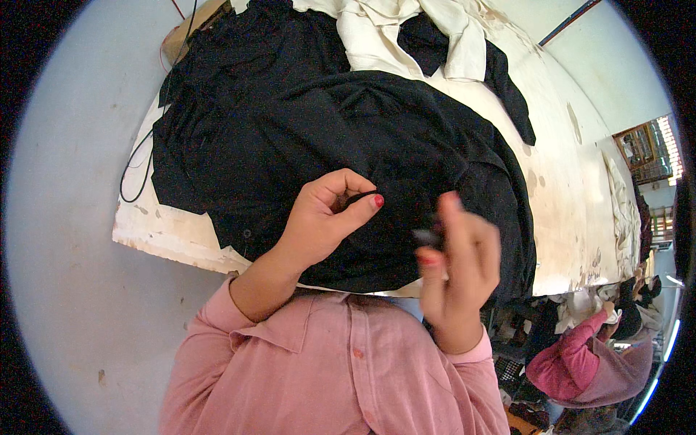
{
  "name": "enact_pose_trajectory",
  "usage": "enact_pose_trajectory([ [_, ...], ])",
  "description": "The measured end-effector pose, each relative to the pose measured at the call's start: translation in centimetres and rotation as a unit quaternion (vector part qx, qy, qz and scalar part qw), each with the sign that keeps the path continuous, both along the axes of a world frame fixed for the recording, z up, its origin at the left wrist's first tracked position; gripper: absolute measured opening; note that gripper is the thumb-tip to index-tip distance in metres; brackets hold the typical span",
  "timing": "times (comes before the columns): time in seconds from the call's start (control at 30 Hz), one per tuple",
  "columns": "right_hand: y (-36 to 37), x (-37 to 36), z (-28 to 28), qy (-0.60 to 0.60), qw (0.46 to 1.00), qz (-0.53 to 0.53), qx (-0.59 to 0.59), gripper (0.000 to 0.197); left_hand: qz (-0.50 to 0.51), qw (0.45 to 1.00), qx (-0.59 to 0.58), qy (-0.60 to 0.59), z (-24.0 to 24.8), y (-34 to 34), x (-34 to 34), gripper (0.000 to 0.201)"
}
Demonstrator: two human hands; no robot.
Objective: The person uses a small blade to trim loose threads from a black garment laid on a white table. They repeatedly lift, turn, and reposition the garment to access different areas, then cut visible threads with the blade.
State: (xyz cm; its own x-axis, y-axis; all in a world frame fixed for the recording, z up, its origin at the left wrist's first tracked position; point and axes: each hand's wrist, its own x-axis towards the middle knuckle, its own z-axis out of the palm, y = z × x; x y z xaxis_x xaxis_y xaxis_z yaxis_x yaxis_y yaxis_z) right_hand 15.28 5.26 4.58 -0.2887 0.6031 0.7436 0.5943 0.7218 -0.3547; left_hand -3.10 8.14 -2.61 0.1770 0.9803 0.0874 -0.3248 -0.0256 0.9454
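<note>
Head view: left hand [322,217] pinches black fabric [254,145] spread to the tabletop's near edge [174,235]; right hand [467,264] is blurred, its hold impossible to tell. Dark marks [589,278] near that edge's right end: illegible.

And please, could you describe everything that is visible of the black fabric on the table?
The black fabric looks soft and matte, with wrinkles and overlapping layers; whether it is one piece, I cannot tell. It lies spread across the pale table, reaching its near edge. Cream cloth meets it at the far side. The left hand pinches a dark strip, seemingly part of it.
</note>
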Motion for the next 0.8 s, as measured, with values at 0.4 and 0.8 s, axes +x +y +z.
enact_pose_trajectory([
  [0.4,1.3,-0.8,-2.2,-0.076,0.994,-0.050,-0.056,0.038,0.073,0.972,0.171,0.146,0.5,-0.2,0.5,0.009],
  [0.8,1.5,2.9,-2.1,0.225,0.953,-0.040,-0.199,0.057,0.018,0.955,0.273,0.118,1.2,0.1,-0.3,0.005],
])
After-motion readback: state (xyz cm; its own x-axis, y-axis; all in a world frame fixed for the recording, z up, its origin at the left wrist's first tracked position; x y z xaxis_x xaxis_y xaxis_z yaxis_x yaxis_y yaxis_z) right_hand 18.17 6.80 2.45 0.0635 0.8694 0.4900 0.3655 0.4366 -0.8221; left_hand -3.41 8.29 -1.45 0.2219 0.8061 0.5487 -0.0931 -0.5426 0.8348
